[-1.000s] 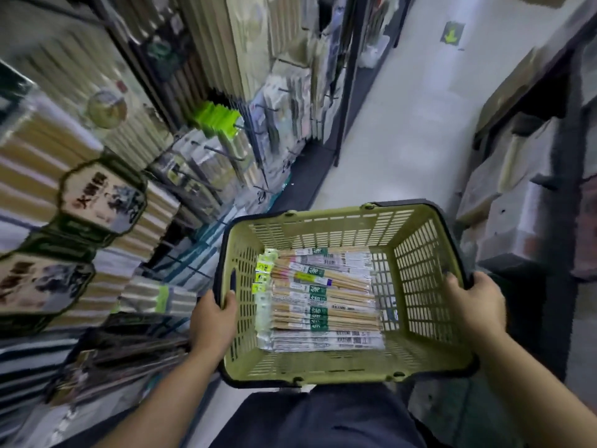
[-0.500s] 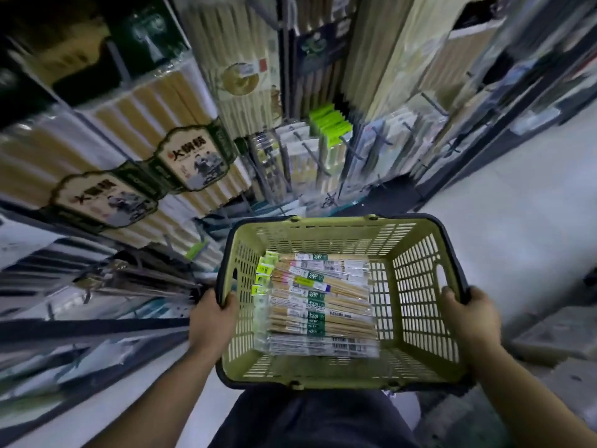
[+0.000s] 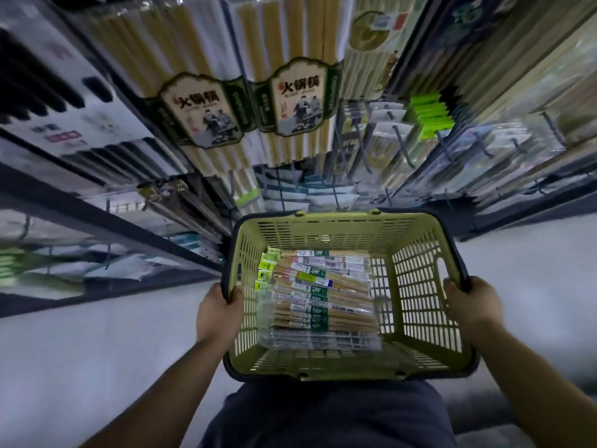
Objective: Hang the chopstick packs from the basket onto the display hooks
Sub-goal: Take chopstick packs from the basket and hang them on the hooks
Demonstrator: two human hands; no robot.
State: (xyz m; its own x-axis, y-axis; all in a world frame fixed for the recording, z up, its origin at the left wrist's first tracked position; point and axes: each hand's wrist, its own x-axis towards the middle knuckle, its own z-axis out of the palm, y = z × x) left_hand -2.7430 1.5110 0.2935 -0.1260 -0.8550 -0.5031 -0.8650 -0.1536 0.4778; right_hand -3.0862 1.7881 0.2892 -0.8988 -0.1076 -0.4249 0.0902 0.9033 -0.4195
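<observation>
Two hands carry a basket of chopstick packs up to the display rack.

The left hand [image 3: 218,313] grips the left rim of the olive-green basket [image 3: 420,279], fingers curled over its edge; the right hand [image 3: 471,302] grips the right rim the same way. The chopstick packs [image 3: 319,299] lie stacked flat inside, toward the left wall. Beyond the basket, display hooks [image 3: 403,150] jut from the rack, beside large labelled chopstick bundles [image 3: 290,101].

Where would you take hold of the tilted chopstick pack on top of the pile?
Probably from above, through the open top of the basket, pinching the tilted pack by its long edges near the middle. It lies flat on the pile, and the basket walls block the sides.
</observation>
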